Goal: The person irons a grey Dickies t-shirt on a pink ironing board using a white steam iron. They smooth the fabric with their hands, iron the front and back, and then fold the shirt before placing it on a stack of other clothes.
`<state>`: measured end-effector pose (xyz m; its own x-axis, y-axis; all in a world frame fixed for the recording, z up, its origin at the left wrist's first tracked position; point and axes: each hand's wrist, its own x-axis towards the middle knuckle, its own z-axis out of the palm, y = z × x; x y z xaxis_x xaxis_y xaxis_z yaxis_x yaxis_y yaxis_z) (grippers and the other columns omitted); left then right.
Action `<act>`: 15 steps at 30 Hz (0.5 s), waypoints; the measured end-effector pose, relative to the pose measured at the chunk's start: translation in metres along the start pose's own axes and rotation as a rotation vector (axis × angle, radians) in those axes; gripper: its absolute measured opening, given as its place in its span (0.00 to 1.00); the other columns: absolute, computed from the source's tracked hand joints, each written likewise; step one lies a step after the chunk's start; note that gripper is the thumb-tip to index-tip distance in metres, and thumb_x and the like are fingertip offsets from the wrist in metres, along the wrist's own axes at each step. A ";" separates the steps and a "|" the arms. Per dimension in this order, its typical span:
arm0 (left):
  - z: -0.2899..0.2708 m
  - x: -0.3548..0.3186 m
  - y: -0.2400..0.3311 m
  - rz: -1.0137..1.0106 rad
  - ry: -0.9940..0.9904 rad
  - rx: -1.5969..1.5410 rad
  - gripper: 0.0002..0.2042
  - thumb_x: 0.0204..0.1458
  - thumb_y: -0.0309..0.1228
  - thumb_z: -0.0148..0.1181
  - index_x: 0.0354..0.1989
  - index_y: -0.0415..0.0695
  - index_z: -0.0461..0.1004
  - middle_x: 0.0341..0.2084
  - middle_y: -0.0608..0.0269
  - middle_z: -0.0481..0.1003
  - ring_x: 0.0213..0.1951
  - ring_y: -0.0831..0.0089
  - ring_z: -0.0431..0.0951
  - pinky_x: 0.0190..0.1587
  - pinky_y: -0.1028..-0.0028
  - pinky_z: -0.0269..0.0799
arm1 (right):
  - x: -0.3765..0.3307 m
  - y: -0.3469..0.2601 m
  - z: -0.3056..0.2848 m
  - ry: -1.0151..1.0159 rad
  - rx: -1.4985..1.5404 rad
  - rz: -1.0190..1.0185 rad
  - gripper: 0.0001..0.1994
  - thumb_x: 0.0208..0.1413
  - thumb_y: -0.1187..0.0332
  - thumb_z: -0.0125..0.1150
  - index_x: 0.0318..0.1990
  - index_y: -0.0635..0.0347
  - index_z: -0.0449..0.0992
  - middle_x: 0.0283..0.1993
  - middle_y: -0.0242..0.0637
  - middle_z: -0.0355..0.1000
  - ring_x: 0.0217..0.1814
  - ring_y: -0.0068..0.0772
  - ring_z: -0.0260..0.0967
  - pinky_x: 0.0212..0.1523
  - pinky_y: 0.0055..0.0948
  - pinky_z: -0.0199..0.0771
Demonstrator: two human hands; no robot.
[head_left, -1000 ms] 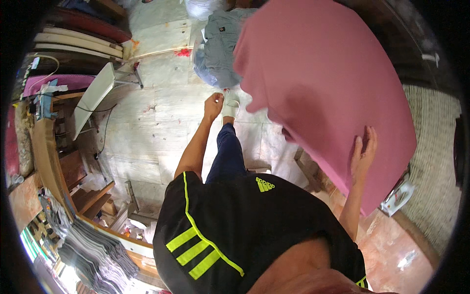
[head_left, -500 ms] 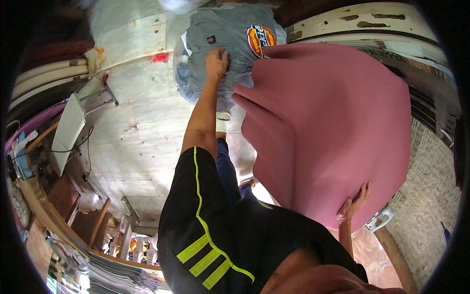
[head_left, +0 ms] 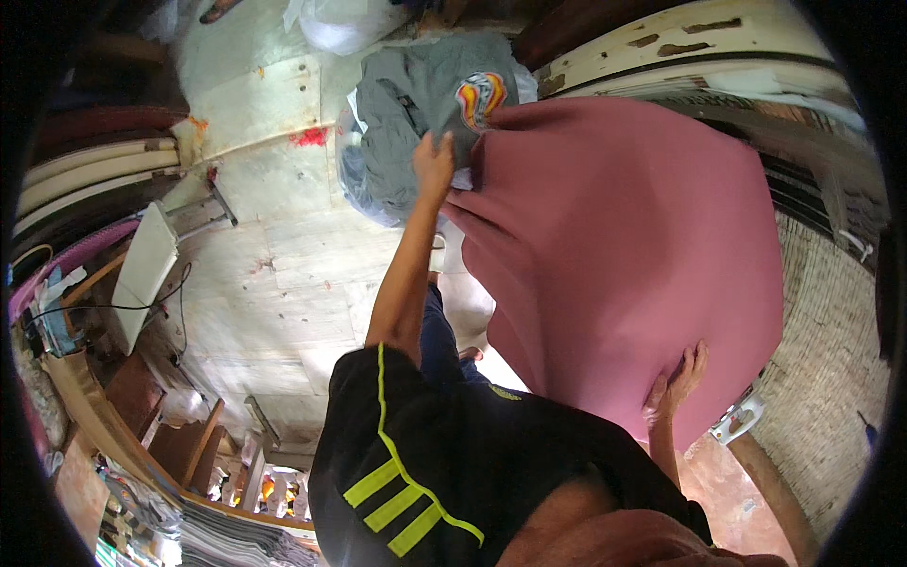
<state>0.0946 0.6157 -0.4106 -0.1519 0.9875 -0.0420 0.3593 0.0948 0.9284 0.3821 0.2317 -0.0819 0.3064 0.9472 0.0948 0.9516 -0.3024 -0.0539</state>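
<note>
My left hand (head_left: 434, 168) reaches forward, its fingers closed on a grey garment (head_left: 385, 90) with a red-and-yellow printed patch. The garment lies bunched on a bundle wrapped in clear plastic (head_left: 359, 184). Beside it, a wide dusty-pink cloth (head_left: 624, 246) spreads over a raised surface, with wavy folds along its left edge. My right hand (head_left: 676, 383) rests on the near right part of this cloth, fingers stretched out. Just past the cloth's edge by that hand is a white object with a handle (head_left: 739, 419), partly hidden.
Pale, stained floor tiles (head_left: 274, 283) lie to my left. A tilted white board (head_left: 146, 265) on metal legs stands there with a dark cable. Stacked dark sheets (head_left: 227, 543) sit at lower left. A woven mat-like surface (head_left: 822, 350) is at right; a white plastic bag (head_left: 350, 24) lies far ahead.
My left hand has drawn back toward me and slightly right, pulling the grey garment's near part along. My right hand stays flat on the pink cloth, its position almost unchanged.
</note>
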 end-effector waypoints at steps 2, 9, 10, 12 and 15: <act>-0.076 -0.015 0.055 -0.078 -0.063 -0.292 0.16 0.60 0.39 0.59 0.43 0.36 0.77 0.32 0.59 0.79 0.32 0.68 0.75 0.38 0.68 0.71 | 0.003 -0.007 -0.005 -0.007 -0.015 0.016 0.32 0.64 0.46 0.39 0.67 0.60 0.58 0.73 0.53 0.50 0.75 0.61 0.43 0.71 0.58 0.40; -0.258 -0.028 0.288 0.314 -0.074 -0.288 0.14 0.62 0.37 0.56 0.43 0.37 0.76 0.35 0.67 0.74 0.36 0.79 0.69 0.40 0.78 0.65 | -0.001 -0.013 -0.018 0.002 0.030 0.048 0.27 0.62 0.58 0.52 0.67 0.53 0.61 0.75 0.43 0.49 0.78 0.51 0.41 0.73 0.51 0.41; -0.271 -0.033 0.321 0.321 -0.093 -0.152 0.14 0.62 0.38 0.57 0.43 0.37 0.75 0.34 0.69 0.73 0.35 0.80 0.68 0.40 0.78 0.65 | -0.002 -0.011 -0.019 0.003 0.023 0.033 0.27 0.61 0.60 0.54 0.67 0.50 0.61 0.75 0.42 0.49 0.78 0.50 0.40 0.73 0.51 0.40; -0.278 -0.049 0.391 0.678 -0.192 -0.136 0.15 0.62 0.39 0.56 0.44 0.37 0.75 0.34 0.70 0.72 0.34 0.79 0.66 0.40 0.79 0.64 | -0.003 -0.007 -0.020 0.014 0.061 0.027 0.26 0.60 0.63 0.57 0.66 0.49 0.63 0.74 0.42 0.51 0.78 0.48 0.42 0.73 0.52 0.41; -0.278 -0.086 0.486 0.746 -0.337 -0.106 0.18 0.64 0.37 0.52 0.55 0.38 0.72 0.44 0.66 0.75 0.47 0.77 0.70 0.52 0.75 0.65 | -0.007 -0.008 -0.023 0.173 0.360 -0.053 0.24 0.59 0.65 0.59 0.63 0.51 0.67 0.69 0.44 0.59 0.73 0.46 0.53 0.70 0.47 0.52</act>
<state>0.0265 0.5417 0.1470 0.3827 0.7729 0.5061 0.1652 -0.5962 0.7856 0.3726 0.2248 -0.0593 0.2852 0.9194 0.2708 0.9071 -0.1677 -0.3861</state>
